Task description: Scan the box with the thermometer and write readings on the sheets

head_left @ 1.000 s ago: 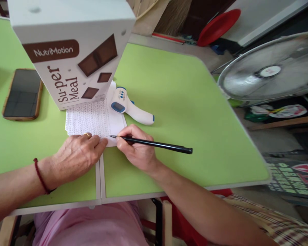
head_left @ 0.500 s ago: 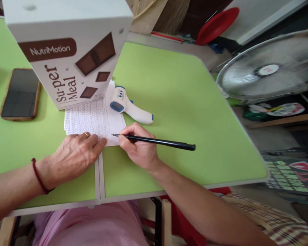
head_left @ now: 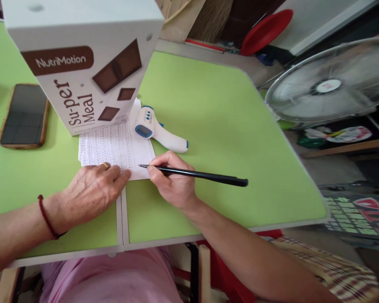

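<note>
My right hand (head_left: 173,179) is closed around a black pen (head_left: 205,173), its tip pointing left over the sheet of paper (head_left: 113,147). Rows of small handwriting cover most of that white sheet; its far part is hidden behind the box. My left hand (head_left: 96,189), with a ring and a dark red wrist cord, lies flat with its fingers on the sheet's near edge. A white and blue infrared thermometer (head_left: 161,132) rests partly on the paper's right side, just beyond my right hand. I cannot tell whether the pen tip touches the paper.
A tall white NutriMotion box (head_left: 88,80) stands on the green table (head_left: 214,105) behind the paper. To its left lies a phone (head_left: 24,115) in a brown case. Off the table's right edge are a fan (head_left: 328,86) and, farther back, a red round object (head_left: 267,31).
My right hand and the pen have shifted slightly to the right, and the pen's back end sits a little farther right. My left hand stays in place on the paper.
</note>
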The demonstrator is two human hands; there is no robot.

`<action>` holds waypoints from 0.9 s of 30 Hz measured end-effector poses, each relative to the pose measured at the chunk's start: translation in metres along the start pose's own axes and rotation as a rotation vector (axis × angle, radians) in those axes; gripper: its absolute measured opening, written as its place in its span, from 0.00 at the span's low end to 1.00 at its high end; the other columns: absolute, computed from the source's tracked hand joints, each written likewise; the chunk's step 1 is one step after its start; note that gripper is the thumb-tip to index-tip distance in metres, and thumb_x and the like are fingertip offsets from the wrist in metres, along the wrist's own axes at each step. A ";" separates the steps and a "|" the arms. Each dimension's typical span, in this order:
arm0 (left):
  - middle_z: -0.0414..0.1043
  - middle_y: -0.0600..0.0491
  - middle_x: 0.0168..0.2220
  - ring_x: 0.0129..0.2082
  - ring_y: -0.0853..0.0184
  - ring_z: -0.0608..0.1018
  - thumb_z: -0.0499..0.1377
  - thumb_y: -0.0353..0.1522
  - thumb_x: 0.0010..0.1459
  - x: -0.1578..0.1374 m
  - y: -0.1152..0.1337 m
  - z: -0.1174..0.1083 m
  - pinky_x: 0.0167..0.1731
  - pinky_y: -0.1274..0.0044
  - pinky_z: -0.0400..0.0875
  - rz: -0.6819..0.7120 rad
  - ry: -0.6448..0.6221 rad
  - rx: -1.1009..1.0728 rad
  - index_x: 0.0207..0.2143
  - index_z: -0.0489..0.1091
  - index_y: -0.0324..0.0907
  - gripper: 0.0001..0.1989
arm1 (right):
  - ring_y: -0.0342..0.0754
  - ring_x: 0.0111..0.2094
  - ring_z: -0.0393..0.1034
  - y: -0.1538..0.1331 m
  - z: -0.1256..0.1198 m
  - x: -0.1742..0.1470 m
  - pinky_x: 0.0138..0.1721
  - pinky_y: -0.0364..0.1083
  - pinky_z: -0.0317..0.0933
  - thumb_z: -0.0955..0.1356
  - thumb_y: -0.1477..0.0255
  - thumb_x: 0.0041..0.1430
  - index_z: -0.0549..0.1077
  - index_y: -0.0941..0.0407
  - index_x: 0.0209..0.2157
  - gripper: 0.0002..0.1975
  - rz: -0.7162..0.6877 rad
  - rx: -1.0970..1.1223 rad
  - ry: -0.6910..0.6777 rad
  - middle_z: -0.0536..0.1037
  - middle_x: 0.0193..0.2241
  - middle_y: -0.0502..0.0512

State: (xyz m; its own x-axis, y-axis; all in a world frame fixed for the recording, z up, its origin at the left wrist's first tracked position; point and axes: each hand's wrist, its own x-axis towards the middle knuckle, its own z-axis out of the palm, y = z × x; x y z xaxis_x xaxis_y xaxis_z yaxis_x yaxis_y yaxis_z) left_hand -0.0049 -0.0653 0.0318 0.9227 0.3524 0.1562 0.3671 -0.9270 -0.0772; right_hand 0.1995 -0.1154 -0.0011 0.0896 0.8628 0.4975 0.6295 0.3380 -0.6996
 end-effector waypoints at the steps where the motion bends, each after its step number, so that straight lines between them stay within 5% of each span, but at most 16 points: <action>1: 0.69 0.54 0.26 0.23 0.64 0.73 0.54 0.20 0.60 0.000 0.000 0.000 0.16 0.75 0.57 -0.001 -0.006 0.001 0.42 0.70 0.38 0.11 | 0.40 0.19 0.62 0.000 0.000 0.000 0.21 0.41 0.58 0.66 0.75 0.56 0.66 0.54 0.26 0.06 0.001 0.003 0.008 0.70 0.19 0.44; 27: 0.68 0.54 0.26 0.22 0.65 0.73 0.54 0.20 0.60 0.000 0.000 0.001 0.15 0.76 0.55 0.000 -0.011 0.019 0.40 0.69 0.38 0.09 | 0.39 0.19 0.60 0.001 0.002 0.001 0.20 0.40 0.56 0.66 0.74 0.57 0.65 0.53 0.27 0.06 -0.025 -0.020 -0.061 0.69 0.19 0.43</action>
State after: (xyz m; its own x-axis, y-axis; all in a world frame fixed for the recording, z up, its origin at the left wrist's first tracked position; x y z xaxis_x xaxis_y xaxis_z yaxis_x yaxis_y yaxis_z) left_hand -0.0044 -0.0654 0.0310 0.9238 0.3542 0.1453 0.3695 -0.9242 -0.0963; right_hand 0.1982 -0.1139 -0.0024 0.0271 0.8758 0.4819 0.6464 0.3523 -0.6768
